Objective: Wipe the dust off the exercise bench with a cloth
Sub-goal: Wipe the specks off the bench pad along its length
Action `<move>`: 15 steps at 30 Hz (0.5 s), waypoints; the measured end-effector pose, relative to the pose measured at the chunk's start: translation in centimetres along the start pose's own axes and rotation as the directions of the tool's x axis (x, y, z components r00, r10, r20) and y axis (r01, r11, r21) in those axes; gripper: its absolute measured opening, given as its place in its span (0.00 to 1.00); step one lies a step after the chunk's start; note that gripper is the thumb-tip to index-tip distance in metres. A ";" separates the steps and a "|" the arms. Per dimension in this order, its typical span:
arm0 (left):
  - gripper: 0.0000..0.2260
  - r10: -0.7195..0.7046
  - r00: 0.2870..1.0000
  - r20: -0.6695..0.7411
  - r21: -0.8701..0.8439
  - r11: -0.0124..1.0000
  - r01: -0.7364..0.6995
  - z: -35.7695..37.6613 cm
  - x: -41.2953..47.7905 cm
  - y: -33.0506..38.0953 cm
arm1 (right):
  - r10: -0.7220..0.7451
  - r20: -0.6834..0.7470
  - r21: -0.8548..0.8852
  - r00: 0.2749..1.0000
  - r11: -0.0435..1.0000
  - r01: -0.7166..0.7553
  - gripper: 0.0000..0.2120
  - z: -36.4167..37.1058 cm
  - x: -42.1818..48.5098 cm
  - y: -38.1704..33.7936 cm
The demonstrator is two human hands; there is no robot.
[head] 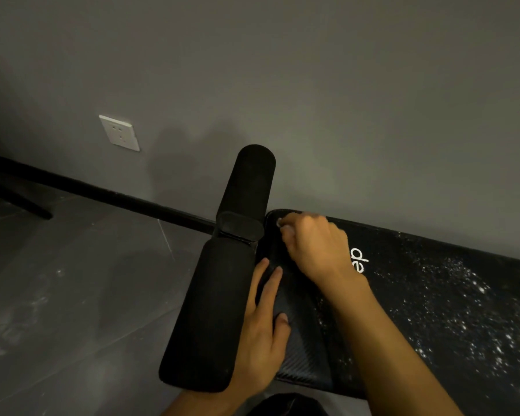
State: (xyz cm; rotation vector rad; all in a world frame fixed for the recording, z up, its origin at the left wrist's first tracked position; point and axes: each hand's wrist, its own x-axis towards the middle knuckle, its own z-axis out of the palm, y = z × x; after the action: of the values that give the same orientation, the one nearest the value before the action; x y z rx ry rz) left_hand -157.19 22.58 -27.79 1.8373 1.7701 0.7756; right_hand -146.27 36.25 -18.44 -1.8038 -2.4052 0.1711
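Exercise bench (433, 295), black and padded, runs from under both hands away to the right of the fingers, and white dust (463, 319) speckles it well to the right of them. Nearest, the left hand (261, 340) lies flat on the pad's ribbed end, its fingers (270, 292) straight and slightly apart, thumb resting on the pad. Just left of these fingers, touching them, lies the near foam roller (210, 319). Beyond them the right hand (315, 247) sits on the pad's far corner, fingers curled down together, a pale bit of cloth (280, 222) showing at their tips. White lettering (359, 259) lies just right of that wrist. Left of the curled fingers the far foam roller (249, 181) reaches toward the wall. Grey floor (72, 280) spreads to the left; further off is the grey wall (342, 100), with a white socket (119, 133).
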 end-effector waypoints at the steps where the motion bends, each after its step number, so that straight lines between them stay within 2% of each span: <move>1: 0.32 0.005 1.000 -0.006 0.001 1.000 -0.005 0.0 0.0 0.0 | 0.027 -0.021 -0.002 0.999 1.000 -0.027 0.12 0.1 0.7 0.1; 5: 0.31 0.029 1.000 -0.007 -0.010 1.000 -0.030 0.0 -0.1 -0.2 | 0.073 0.000 0.043 0.997 0.996 -0.073 0.11 0.8 2.8 -1.2; 11: 0.32 0.034 0.999 -0.002 0.006 0.999 -0.034 0.1 0.0 -0.5 | -0.093 0.152 0.030 0.984 0.996 0.089 0.13 -0.6 -3.1 -1.5; 13: 0.32 0.039 0.999 -0.014 -0.043 0.998 -0.039 0.2 0.0 -0.5 | -0.065 0.165 0.061 0.984 0.997 0.056 0.14 -0.7 -4.7 -0.8; 15: 0.31 0.037 0.999 -0.026 -0.054 0.998 -0.038 0.2 0.0 -0.6 | 0.018 0.108 0.054 0.994 0.998 -0.024 0.14 -0.5 -4.4 -0.3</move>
State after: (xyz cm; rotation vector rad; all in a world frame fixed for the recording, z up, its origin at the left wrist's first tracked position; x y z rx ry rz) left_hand -157.49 22.62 -28.32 1.8375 1.7165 0.8563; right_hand -145.29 31.95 -18.05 -1.8417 -2.4271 0.3418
